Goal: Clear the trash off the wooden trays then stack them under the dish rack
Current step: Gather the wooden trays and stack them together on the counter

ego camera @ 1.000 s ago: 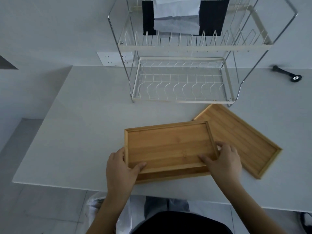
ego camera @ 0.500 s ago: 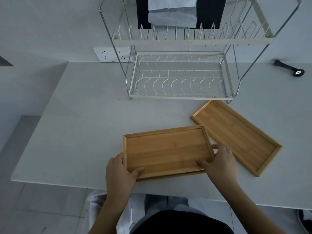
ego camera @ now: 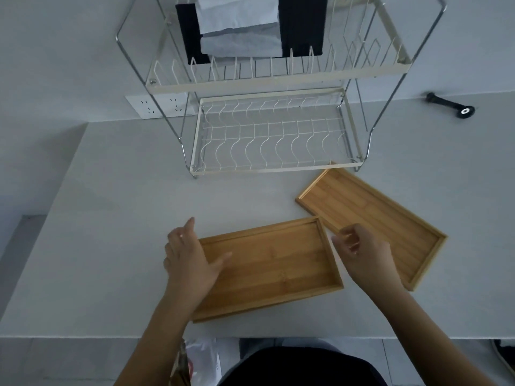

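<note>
Two bare wooden trays lie on the white table. The near tray sits flat in front of me. My left hand lies across its left rim, thumb spread on the tray floor and fingers stretched past the far left corner. My right hand hovers just right of this tray, fingers loosely curled, holding nothing. It partly covers the second tray, which lies at an angle to the right, its far corner close to the front of the wire dish rack. No trash shows on either tray.
The two-tier rack stands at the back with folded cloths on its upper shelf. A black tool lies at the back right, a wall socket at the back left. A plastic bag hangs below the table's near edge.
The near tray was set down flat. My right hand let go of its right end and lifted off. My left hand slid from the near left corner up along the left rim.
</note>
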